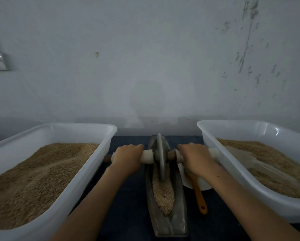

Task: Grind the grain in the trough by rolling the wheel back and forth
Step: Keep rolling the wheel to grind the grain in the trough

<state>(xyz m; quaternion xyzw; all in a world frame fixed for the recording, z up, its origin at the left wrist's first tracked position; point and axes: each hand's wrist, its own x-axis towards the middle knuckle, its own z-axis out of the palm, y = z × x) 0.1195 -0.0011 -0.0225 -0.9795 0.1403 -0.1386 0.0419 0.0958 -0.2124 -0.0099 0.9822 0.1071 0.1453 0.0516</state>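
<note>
Trough (170, 221) nearest; wheel (160, 157) upright between left hand (126, 156), right hand (196, 159) gripping axle.

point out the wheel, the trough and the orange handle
wheel (160, 153): head view, disc face near the axle
trough (179, 206): head view, right metal wall
orange handle (199, 197): head view, mid shaft

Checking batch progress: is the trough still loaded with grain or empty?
Loaded. Coarse grain fills the trough channel on the near side of the wheel; the far side is hidden behind the wheel.
</note>
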